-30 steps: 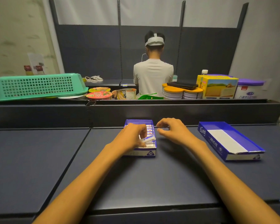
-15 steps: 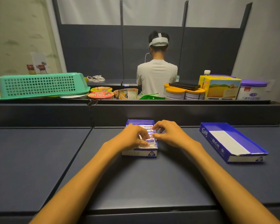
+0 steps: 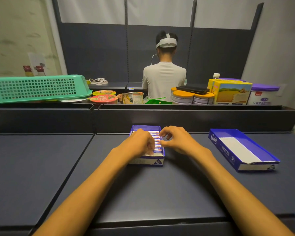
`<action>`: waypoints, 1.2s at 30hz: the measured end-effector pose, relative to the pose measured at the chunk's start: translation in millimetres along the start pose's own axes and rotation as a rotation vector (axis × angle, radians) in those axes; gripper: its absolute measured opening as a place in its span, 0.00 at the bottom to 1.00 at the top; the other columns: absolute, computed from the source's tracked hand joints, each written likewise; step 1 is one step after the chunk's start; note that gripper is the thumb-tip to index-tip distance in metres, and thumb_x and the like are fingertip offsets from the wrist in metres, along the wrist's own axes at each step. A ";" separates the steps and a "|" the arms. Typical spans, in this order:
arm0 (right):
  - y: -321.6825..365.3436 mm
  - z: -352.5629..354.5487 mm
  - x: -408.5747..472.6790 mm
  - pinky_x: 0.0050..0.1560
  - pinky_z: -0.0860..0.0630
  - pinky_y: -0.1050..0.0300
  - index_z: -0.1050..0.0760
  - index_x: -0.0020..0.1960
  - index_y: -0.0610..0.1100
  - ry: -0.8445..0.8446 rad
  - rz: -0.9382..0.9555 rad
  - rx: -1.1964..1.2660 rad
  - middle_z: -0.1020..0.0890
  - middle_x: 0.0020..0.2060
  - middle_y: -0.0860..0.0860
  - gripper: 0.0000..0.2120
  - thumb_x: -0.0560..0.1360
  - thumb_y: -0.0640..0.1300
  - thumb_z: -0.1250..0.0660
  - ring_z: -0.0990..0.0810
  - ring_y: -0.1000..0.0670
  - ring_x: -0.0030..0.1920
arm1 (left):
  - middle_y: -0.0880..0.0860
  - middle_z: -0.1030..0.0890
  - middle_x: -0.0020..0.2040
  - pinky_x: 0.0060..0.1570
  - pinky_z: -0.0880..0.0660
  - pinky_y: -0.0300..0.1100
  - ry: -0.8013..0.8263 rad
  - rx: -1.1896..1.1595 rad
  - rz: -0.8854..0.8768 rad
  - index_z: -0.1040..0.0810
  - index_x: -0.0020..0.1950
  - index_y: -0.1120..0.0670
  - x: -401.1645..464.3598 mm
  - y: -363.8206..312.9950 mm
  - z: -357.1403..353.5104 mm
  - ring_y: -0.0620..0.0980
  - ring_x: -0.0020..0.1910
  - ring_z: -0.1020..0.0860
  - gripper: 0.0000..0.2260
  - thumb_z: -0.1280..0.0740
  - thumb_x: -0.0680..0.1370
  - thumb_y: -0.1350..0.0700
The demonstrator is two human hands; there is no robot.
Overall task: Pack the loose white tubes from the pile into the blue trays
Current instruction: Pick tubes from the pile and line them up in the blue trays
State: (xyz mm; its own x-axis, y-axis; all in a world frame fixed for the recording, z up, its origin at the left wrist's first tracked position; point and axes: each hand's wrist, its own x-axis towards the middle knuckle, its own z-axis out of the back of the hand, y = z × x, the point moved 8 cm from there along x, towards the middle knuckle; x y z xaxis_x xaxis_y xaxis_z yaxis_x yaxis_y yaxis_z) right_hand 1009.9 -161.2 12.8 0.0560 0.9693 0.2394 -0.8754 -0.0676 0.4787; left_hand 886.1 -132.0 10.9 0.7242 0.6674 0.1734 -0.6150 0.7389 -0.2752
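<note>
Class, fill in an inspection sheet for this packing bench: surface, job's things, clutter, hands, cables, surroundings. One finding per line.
Surface: dark table, panel seams visible.
Job's things: blue tray holding a row of white tubes; second blue tray to the right, no tubes in it; no loose pile seen.
Clutter: nothing seen on the table.
Hands: left hand and right hand over the tubes, fingers curled; grip unclear.
Cables: nothing seen on the table.
Surroundings: green basket, food tubs, cans, yellow box on the ledge; another person beyond.
</note>
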 end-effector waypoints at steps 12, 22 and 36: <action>1.2 -0.5 1.1 0.47 0.22 0.59 0.26 0.59 0.48 0.009 -0.002 -0.014 0.22 0.58 0.51 0.17 0.73 0.51 0.28 0.23 0.53 0.54 | 0.53 0.17 0.56 0.52 0.25 0.36 0.115 0.008 -0.038 0.18 0.58 0.54 0.4 7.0 2.5 0.48 0.52 0.19 0.13 0.27 0.74 0.60; 10.2 3.4 -3.7 0.51 0.24 0.58 0.28 0.61 0.50 -0.008 0.025 -0.091 0.23 0.60 0.52 0.18 0.75 0.53 0.30 0.25 0.55 0.55 | 0.52 0.18 0.56 0.49 0.24 0.37 -0.030 0.037 0.006 0.19 0.59 0.54 -14.5 12.1 22.4 0.47 0.51 0.20 0.13 0.28 0.75 0.56; 189.0 -72.4 -5.2 0.68 0.33 0.49 0.32 0.70 0.50 0.110 0.365 -0.184 0.28 0.69 0.49 0.23 0.77 0.52 0.35 0.31 0.49 0.68 | 0.51 0.22 0.62 0.59 0.26 0.47 -0.277 0.209 0.360 0.26 0.67 0.52 -197.1 144.0 115.5 0.49 0.60 0.24 0.18 0.34 0.78 0.48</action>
State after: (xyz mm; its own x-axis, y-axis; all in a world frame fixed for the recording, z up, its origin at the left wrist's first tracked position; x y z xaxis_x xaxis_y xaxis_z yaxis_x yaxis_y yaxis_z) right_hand 809.4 -161.9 41.0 -0.3167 0.9096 0.2689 -0.9000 -0.3777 0.2177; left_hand 618.8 -146.5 46.3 0.3617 0.8622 0.3546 -0.8809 0.4407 -0.1729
